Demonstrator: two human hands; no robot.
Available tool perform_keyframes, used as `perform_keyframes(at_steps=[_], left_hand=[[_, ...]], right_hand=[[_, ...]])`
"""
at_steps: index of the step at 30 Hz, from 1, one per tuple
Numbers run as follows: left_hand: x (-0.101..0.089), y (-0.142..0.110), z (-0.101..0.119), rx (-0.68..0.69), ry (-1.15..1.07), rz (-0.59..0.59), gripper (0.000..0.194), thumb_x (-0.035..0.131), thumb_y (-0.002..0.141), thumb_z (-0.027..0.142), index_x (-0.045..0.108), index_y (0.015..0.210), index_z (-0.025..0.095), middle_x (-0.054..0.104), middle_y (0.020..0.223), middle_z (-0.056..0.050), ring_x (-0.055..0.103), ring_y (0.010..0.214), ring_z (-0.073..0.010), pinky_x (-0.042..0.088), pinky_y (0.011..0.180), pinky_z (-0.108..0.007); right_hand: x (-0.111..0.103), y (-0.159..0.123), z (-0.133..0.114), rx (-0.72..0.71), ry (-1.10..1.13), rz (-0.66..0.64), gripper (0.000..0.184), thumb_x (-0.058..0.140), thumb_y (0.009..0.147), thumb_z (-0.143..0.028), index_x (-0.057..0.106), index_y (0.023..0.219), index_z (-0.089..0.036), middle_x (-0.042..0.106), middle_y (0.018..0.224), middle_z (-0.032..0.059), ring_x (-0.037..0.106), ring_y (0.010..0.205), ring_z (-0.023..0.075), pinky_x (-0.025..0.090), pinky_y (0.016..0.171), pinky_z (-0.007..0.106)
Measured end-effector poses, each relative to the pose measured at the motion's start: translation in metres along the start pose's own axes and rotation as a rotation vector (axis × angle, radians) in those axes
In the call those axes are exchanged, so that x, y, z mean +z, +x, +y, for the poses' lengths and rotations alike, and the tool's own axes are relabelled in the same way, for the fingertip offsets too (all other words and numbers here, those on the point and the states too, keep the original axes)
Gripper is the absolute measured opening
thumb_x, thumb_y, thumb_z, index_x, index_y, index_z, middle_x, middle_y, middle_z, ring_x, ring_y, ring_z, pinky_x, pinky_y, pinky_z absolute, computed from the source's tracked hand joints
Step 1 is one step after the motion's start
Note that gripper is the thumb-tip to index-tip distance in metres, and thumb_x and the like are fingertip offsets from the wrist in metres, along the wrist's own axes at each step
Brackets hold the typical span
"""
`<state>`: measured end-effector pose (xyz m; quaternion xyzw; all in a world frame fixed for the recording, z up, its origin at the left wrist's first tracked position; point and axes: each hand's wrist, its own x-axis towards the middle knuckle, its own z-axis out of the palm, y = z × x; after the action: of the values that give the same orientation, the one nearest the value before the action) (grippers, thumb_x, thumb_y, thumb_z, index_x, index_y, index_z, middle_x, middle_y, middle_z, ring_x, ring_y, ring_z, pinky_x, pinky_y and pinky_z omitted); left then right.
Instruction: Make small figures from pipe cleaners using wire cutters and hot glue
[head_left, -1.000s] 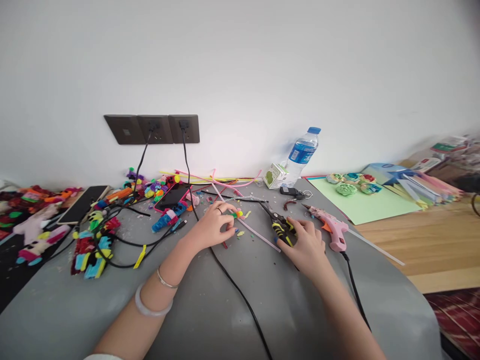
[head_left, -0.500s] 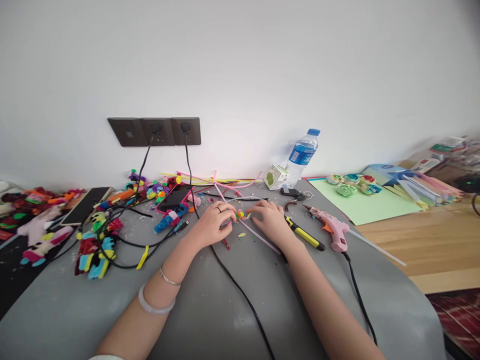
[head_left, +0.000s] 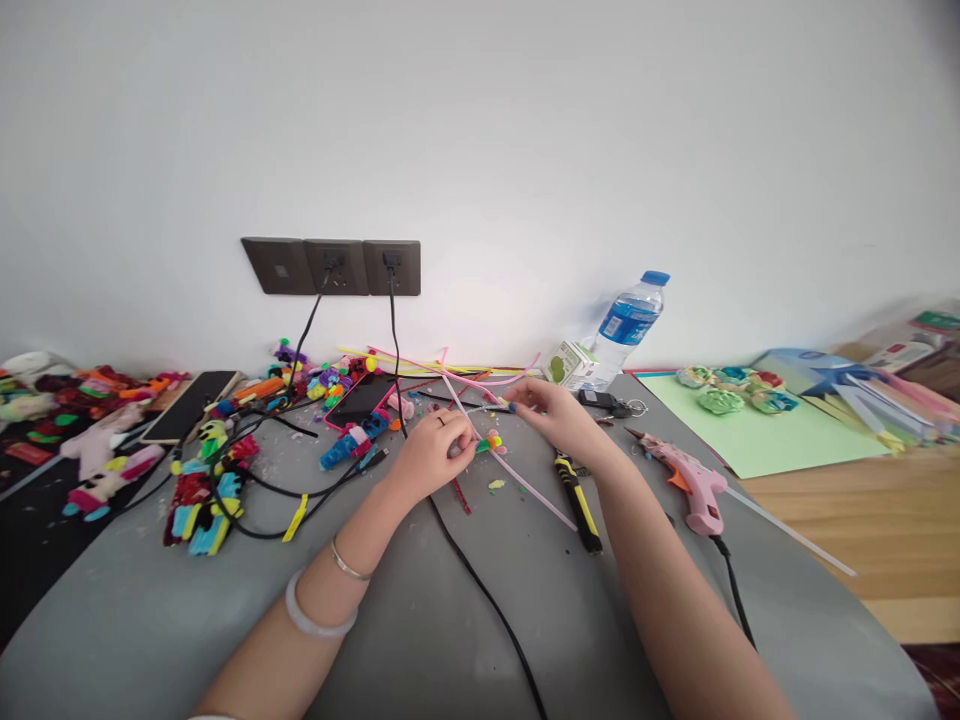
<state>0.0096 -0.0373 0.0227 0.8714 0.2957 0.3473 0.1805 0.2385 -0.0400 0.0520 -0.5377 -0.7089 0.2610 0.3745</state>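
Observation:
My left hand [head_left: 431, 450] is closed in a pinch on a small multicoloured pipe-cleaner piece [head_left: 487, 444], its green, orange and yellow end poking out past the fingertips. To the right, my right hand [head_left: 551, 415] is raised a little, thumb and fingers together; whatever sits between the tips is too small to name. Beneath and between the hands runs a pale pink pipe cleaner [head_left: 536, 490]. Pliers [head_left: 577, 505] with yellow and black handles lie beside my right wrist, partly hidden by it.
A pink glue gun [head_left: 697, 490] rests at the right, its cord trailing forward. Behind stand a water bottle [head_left: 630, 320] and a small carton [head_left: 568, 364]. Green paper [head_left: 780, 440] holds several paper flowers. Black cables [head_left: 480, 570] cross the table; fuzzy figures [head_left: 202, 500] and phones lie left.
My right hand let go of the pliers, reached to the small piece beside my left hand, then drew back to the right with its fingers pinched. The view has shifted slightly left.

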Motion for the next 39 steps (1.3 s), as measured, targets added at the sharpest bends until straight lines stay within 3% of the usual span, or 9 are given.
perform_keyframes(at_steps=[4,8,12,16,20,26,31,36,39], left_hand=[[0.003,-0.001,-0.003,-0.109,-0.074,0.005,0.009,0.050,0.089,0.016,0.051,0.081,0.021,0.062,0.080,-0.001,0.058,0.075,-0.0163,0.041,0.069,-0.027],[0.004,0.000,-0.006,-0.153,-0.163,0.093,0.011,0.058,0.087,0.020,0.055,0.077,0.021,0.065,0.078,0.000,0.060,0.076,-0.0165,0.043,0.074,-0.028],[0.004,0.000,-0.003,-0.253,-0.296,0.136,0.015,0.057,0.089,0.026,0.053,0.076,0.021,0.066,0.075,0.000,0.062,0.072,-0.0160,0.044,0.070,-0.027],[0.005,0.002,0.001,-0.380,-0.534,0.128,0.030,0.046,0.096,0.042,0.044,0.075,0.021,0.063,0.070,-0.001,0.057,0.064,-0.0150,0.044,0.065,-0.028],[0.007,0.006,0.002,-0.489,-0.877,0.186,0.043,0.047,0.090,0.058,0.039,0.069,0.022,0.050,0.062,0.001,0.047,0.060,-0.0141,0.042,0.063,-0.029],[0.008,0.011,0.007,-0.612,-1.279,0.142,0.041,0.053,0.086,0.055,0.032,0.071,0.023,0.036,0.066,0.002,0.039,0.059,-0.0132,0.039,0.060,-0.029],[0.008,0.011,0.011,-0.621,-1.374,0.128,0.038,0.054,0.086,0.051,0.032,0.072,0.022,0.034,0.068,0.002,0.037,0.059,-0.0126,0.039,0.059,-0.028],[0.009,0.011,0.011,-0.592,-1.313,0.147,0.038,0.058,0.087,0.048,0.037,0.072,0.021,0.040,0.071,0.001,0.039,0.060,-0.0112,0.039,0.058,-0.026],[0.011,0.010,0.010,-0.566,-1.256,0.196,0.035,0.063,0.085,0.047,0.044,0.073,0.020,0.043,0.072,0.002,0.042,0.061,-0.0103,0.039,0.057,-0.024]], right_hand=[[0.018,0.021,-0.008,-0.101,0.320,-0.078,0.018,0.062,0.083,-0.030,0.069,0.095,-0.019,0.072,0.097,0.0065,0.065,0.088,0.0203,0.051,0.081,0.035],[0.038,0.024,0.003,-0.110,0.472,0.004,0.019,0.068,0.081,-0.035,0.071,0.090,-0.019,0.071,0.092,0.0061,0.065,0.089,0.0204,0.051,0.081,0.034],[0.041,0.021,0.018,-0.020,0.540,0.099,0.023,0.072,0.077,-0.040,0.070,0.088,-0.020,0.071,0.090,0.0053,0.064,0.084,0.0196,0.051,0.076,0.033],[0.039,0.021,0.021,0.050,0.551,0.143,0.025,0.073,0.075,-0.042,0.069,0.088,-0.020,0.068,0.083,0.0034,0.060,0.075,0.0173,0.050,0.071,0.031],[0.041,0.020,0.015,0.046,0.595,0.109,0.025,0.074,0.074,-0.042,0.067,0.086,-0.021,0.066,0.083,0.0025,0.057,0.071,0.0154,0.050,0.068,0.031],[0.041,0.016,0.001,-0.001,0.607,0.009,0.027,0.073,0.076,-0.044,0.062,0.083,-0.021,0.060,0.077,0.0012,0.056,0.069,0.0155,0.051,0.069,0.032],[0.041,0.014,-0.006,-0.027,0.645,-0.019,0.028,0.075,0.076,-0.044,0.058,0.078,-0.021,0.057,0.076,0.0006,0.054,0.069,0.0143,0.050,0.065,0.028],[0.040,0.012,-0.009,-0.013,0.667,-0.018,0.030,0.074,0.079,-0.047,0.067,0.094,-0.022,0.064,0.085,0.0032,0.060,0.072,0.0162,0.053,0.062,0.029],[0.040,0.011,-0.008,0.023,0.637,-0.058,0.029,0.073,0.079,-0.049,0.069,0.089,-0.022,0.067,0.080,0.0030,0.063,0.068,0.0167,0.053,0.060,0.030]])
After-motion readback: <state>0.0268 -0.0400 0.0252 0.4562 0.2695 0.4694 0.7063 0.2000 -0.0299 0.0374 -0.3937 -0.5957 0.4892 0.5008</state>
